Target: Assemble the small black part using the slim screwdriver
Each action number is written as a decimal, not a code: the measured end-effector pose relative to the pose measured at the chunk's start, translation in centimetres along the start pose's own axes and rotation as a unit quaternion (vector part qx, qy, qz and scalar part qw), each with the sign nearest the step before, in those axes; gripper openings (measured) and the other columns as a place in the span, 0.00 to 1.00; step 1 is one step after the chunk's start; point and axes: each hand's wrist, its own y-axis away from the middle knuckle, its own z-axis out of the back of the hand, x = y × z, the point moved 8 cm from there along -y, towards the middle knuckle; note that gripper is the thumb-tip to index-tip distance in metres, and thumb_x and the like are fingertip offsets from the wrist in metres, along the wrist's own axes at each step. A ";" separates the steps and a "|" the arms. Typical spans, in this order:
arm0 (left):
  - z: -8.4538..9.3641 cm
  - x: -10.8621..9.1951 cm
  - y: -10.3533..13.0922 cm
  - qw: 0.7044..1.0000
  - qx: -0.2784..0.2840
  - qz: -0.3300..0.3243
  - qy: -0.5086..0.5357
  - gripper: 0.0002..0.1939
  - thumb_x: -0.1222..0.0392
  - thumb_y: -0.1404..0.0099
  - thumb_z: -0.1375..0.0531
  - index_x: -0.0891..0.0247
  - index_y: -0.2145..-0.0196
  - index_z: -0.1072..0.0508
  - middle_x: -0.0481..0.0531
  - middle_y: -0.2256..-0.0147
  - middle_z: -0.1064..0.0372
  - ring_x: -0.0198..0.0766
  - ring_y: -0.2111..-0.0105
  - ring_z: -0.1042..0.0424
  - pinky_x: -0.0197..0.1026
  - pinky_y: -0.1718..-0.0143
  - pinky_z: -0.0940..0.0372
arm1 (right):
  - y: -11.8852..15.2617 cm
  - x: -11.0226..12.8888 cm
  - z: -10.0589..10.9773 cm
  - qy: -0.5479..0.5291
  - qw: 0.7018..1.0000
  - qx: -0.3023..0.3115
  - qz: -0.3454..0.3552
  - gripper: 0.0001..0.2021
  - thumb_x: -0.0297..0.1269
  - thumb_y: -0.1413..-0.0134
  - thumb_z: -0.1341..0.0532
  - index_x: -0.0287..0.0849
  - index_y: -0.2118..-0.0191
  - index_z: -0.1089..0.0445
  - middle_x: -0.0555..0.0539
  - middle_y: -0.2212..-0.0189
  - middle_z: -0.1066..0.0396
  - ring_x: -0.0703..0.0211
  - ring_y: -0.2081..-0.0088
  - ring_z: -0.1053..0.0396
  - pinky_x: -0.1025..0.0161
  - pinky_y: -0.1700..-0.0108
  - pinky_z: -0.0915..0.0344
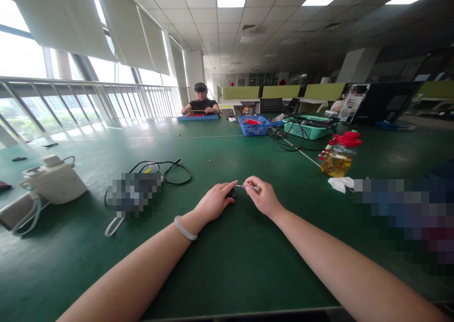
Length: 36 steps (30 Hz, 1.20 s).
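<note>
My left hand [215, 201], with a pale bangle at the wrist, rests on the green table [227, 270]. Its fingers are closed around a small black object [231, 195], mostly hidden under them. To the right, my right hand [261, 196] pinches a thin tool [252, 187] with a brownish handle end and a metal shaft. The shaft points left and reaches the fingertips of my left hand. Whether its tip touches the black object cannot be made out.
At left are a beige bottle [56, 180] and a blurred device [135, 194] with a black cable. At right stands a red-lidded jar [338, 156] near white tissue [341, 184]. Blue [254, 127] and green [307, 130] baskets lie farther back. A person [201, 104] sits across.
</note>
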 end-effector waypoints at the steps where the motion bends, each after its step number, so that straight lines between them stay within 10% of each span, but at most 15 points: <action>1: 0.1 0.2 0.0 1.000 -0.004 0.009 0.011 0.30 0.60 0.37 0.41 0.57 0.38 0.45 0.56 0.46 0.35 0.46 0.49 0.34 0.47 0.47 0.38 | 0.0 0.0 0.0 -0.003 1.000 -0.001 0.001 0.12 0.44 0.42 0.46 0.43 0.70 0.33 0.51 0.77 0.32 0.63 0.75 0.36 0.67 0.71 0.41; 9: 0.3 1.2 0.1 0.995 -0.022 0.052 0.077 0.31 0.59 0.39 0.40 0.55 0.39 0.44 0.55 0.51 0.33 0.46 0.52 0.32 0.49 0.48 0.38 | -0.4 -1.8 0.3 -0.204 0.974 -0.022 -0.101 0.14 0.48 0.49 0.40 0.41 0.66 0.32 0.50 0.75 0.31 0.65 0.80 0.37 0.67 0.77 0.39; 17: 0.0 2.0 0.5 0.981 -0.032 0.084 0.172 0.47 0.59 0.42 0.38 0.53 0.35 0.64 0.53 0.55 0.29 0.44 0.56 0.28 0.50 0.51 0.35 | -0.6 -1.3 1.6 -0.331 0.931 -0.023 -0.152 0.16 0.44 0.53 0.36 0.39 0.60 0.26 0.46 0.70 0.27 0.65 0.76 0.33 0.66 0.76 0.37; 26: 0.2 1.6 0.3 0.987 -0.035 0.057 0.144 0.24 0.58 0.42 0.38 0.58 0.49 0.41 0.54 0.55 0.29 0.45 0.53 0.30 0.48 0.51 0.35 | -0.1 -2.7 -2.7 -0.243 0.946 0.087 -0.195 0.18 0.35 0.51 0.39 0.39 0.53 0.29 0.48 0.70 0.29 0.67 0.77 0.37 0.67 0.77 0.40; 36: 0.5 0.9 0.5 0.993 -0.032 0.031 0.110 0.23 0.58 0.39 0.40 0.59 0.47 0.40 0.55 0.51 0.33 0.45 0.51 0.32 0.48 0.48 0.37 | 3.2 10.4 1.9 -0.201 0.955 0.033 0.216 0.12 0.45 0.37 0.52 0.45 0.63 0.36 0.49 0.74 0.37 0.60 0.71 0.37 0.60 0.67 0.36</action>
